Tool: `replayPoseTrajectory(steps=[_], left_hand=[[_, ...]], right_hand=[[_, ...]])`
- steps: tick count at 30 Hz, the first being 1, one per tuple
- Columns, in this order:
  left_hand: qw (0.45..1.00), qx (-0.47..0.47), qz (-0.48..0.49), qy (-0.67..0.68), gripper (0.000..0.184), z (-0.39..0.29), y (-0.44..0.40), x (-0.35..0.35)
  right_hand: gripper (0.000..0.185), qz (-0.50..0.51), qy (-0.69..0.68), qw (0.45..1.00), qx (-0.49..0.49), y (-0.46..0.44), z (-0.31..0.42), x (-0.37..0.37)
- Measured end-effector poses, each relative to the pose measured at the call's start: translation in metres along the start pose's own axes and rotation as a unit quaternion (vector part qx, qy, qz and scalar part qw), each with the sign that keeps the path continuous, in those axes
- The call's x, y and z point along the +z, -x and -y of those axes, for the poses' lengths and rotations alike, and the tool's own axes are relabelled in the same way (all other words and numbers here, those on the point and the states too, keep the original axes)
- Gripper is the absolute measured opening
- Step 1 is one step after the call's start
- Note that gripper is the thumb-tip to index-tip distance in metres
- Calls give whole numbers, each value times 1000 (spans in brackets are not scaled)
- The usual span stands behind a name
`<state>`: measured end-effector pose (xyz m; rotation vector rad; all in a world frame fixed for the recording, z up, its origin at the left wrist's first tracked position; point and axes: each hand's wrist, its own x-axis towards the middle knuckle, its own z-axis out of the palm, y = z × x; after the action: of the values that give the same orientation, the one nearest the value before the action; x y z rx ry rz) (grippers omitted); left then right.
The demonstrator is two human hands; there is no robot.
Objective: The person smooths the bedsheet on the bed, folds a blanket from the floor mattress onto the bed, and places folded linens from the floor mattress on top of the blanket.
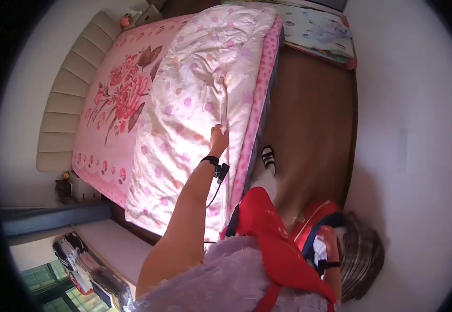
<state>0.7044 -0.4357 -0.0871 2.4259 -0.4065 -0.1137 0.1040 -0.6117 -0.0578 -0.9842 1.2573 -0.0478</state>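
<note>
My left hand [219, 139] is closed on a raised fold of the white quilt [184, 140], which has purple and orange spots. The fold runs straight from my fingers toward the far end of the quilt. Low on the right, my right hand [330, 240] is curled against a bundle of clothes beside my body. That bundle shows a red garment [267, 221], a white cloth [319, 250] and a dark plaid garment [364, 249]. Blur and cloth partly hide the right fingers.
Beneath the quilt is a bed with a pink floral sheet [122, 93] and a padded headboard [65, 109]. Brown floor [312, 109] lies between bed and white wall [408, 130]. A floral mat [319, 31] is at the far end. Hanging clothes [88, 265] are at lower left.
</note>
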Motion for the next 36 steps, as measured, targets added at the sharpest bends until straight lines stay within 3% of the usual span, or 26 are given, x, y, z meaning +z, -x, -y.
replayPoseTrajectory(steps=[2, 4, 5, 6, 8, 9, 12, 14, 15, 16, 18, 19, 22, 23, 24, 25, 26, 27, 28, 29, 30, 31, 32, 34, 35, 36], left_hand=[[997, -44, 23, -55, 43, -7, -57, 17], [987, -84, -14, -136, 50, -3, -105, 42], [980, -150, 26, -126, 58, -15, -130, 39], [972, -131, 13, -195, 63, 9, -158, 60], [971, -188, 41, -143, 72, -14, -201, 47], [967, -198, 23, -156, 75, -16, -219, 51], [936, -242, 2, -254, 87, 16, -272, 87], [903, -333, 94, -254, 76, -56, -294, 44], [954, -259, 64, -135, 65, 47, -313, 93], [928, -244, 91, -265, 47, 42, -323, 95], [940, -323, 109, -15, 36, -15, -331, 49], [939, -312, 34, 143, 33, -14, -333, 46], [895, -317, 96, 298, 41, -32, -313, -4], [849, -357, 94, 379, 44, -95, -299, -33], [843, -325, 97, 418, 44, -111, -279, -41], [827, -358, 107, 420, 47, -130, -270, -36], [838, -362, 124, 388, 47, -88, -255, -6], [895, -326, 159, 259, 49, -146, -248, -19], [876, -342, 158, 302, 49, -135, -239, 6], [835, -271, 184, 442, 50, -77, -222, 49], [835, -325, 173, 409, 51, -115, -225, 60], [749, -305, 230, 541, 54, -77, -221, 97], [790, -468, 243, 313, 57, -133, -235, 103], [821, -440, 338, 135, 58, -155, -246, 131], [829, -435, 315, 159, 57, -164, -250, 141], [836, -428, 292, 183, 56, -180, -261, 143]], right_hand=[[21, 18, -11, 999, -24, -37, 35, 4], [20, 1, 17, 994, 112, -42, 67, -7], [19, 15, 28, 988, 149, -50, 87, -12], [19, 14, 34, 985, 171, -58, 117, -11], [18, 12, 38, 976, 213, -69, 173, -3], [17, 12, -50, 972, 228, -85, 183, -15], [21, -33, 164, 971, 172, -112, 259, 1], [22, -13, 170, 972, 163, -138, 290, -2], [23, -6, 191, 968, 161, -153, 307, 0], [23, 5, 215, 963, 164, -165, 322, -2], [22, 21, 196, 964, 179, -197, 353, -8], [21, 42, 195, 962, 186, -217, 375, -5], [17, 72, 177, 958, 215, -295, 424, -4], [17, 86, 220, 953, 191, -321, 448, 2], [18, 99, 263, 945, 167, -345, 474, 10], [17, 121, 297, 938, 135, -376, 491, 8], [17, 158, 337, 925, 77, -410, 507, 1], [16, 220, 415, 882, -40, -451, 515, -16], [16, 253, 504, 805, -185, -498, 523, -30], [16, 254, 544, 746, -288, -537, 537, -34], [13, 224, 502, 804, -229, -536, 584, -12], [10, 186, 450, 856, -173, -523, 640, 21], [10, 155, 328, 930, -59, -518, 679, 44], [10, 156, 310, 934, -84, -545, 714, 55], [12, 158, 303, 935, -98, -559, 728, 55], [12, 193, 373, 881, -217, -577, 734, 56]])
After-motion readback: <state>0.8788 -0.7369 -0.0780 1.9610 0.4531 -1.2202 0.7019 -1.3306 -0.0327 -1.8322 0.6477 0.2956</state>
